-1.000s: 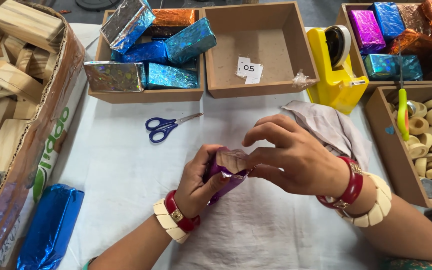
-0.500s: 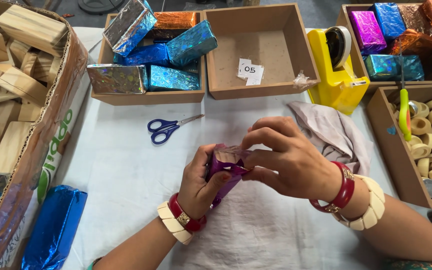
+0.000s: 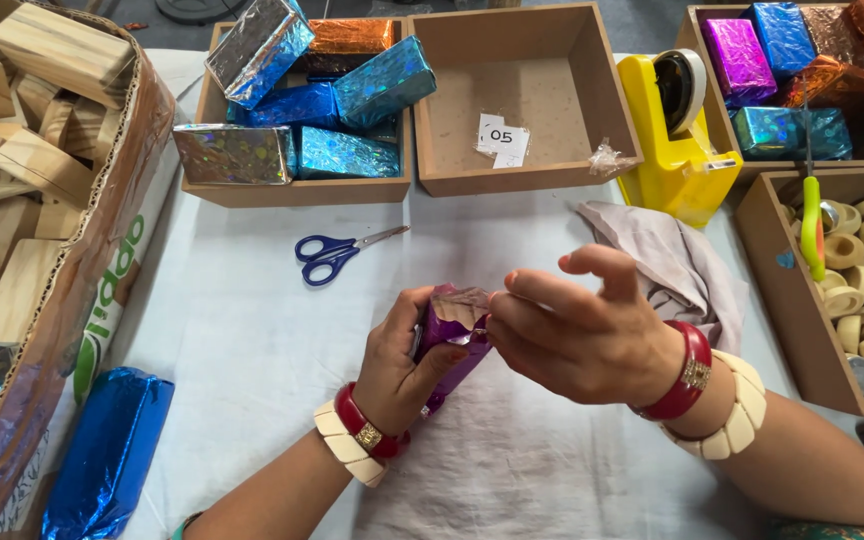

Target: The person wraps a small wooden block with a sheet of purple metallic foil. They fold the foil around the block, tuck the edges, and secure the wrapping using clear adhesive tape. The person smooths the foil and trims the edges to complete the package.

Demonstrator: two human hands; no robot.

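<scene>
The left hand (image 3: 397, 365) grips a small block in shiny purple foil (image 3: 452, 325) to steady it; the right hand (image 3: 577, 335), at 3 o'clock, pinches its foil fold flat.

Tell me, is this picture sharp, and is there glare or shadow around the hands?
Head view: light is soft and even, with only faint shadows on the white table cover under the left hand and right hand. The purple foil-wrapped block and the wrapped blocks in the tray glint. Focus looks sharp; edges bow slightly, like a wide lens.
</scene>
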